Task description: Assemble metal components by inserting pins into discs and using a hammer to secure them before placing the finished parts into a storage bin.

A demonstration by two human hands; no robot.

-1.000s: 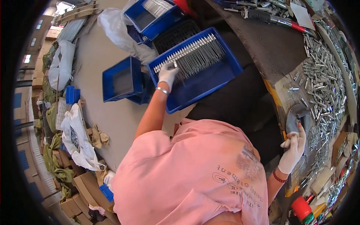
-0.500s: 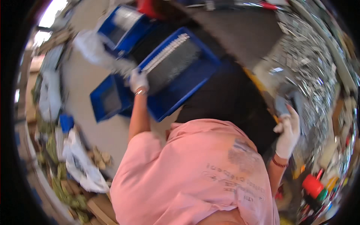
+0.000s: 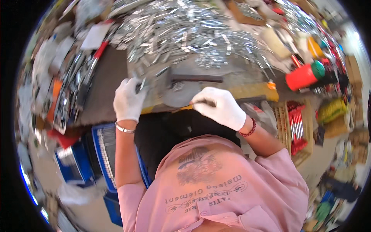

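Both of my hands wear white gloves and are over the work table's near edge. My left hand [image 3: 129,101] is closed on a small metal strip [image 3: 143,83] that sticks out between thumb and fingers. My right hand [image 3: 221,107] has its fingers curled together beside a round grey plate [image 3: 176,96]; whatever they may grip is hidden. Behind the plate lies a hammer [image 3: 197,78] with a dark handle, its head to the left. Farther back spreads a big heap of shiny small metal strips [image 3: 181,29].
Tools lie at the left, among them a red-handled one [image 3: 101,49]. A red and green bottle-like thing [image 3: 305,75] rests at the right. Below the table stand a blue bin [image 3: 101,154] and a yellow crate [image 3: 307,133] holding red-ended parts.
The view has turned from the blue bins toward the table. My left hand has left the blue bin and come over the table. My right hand has come to the round plate.
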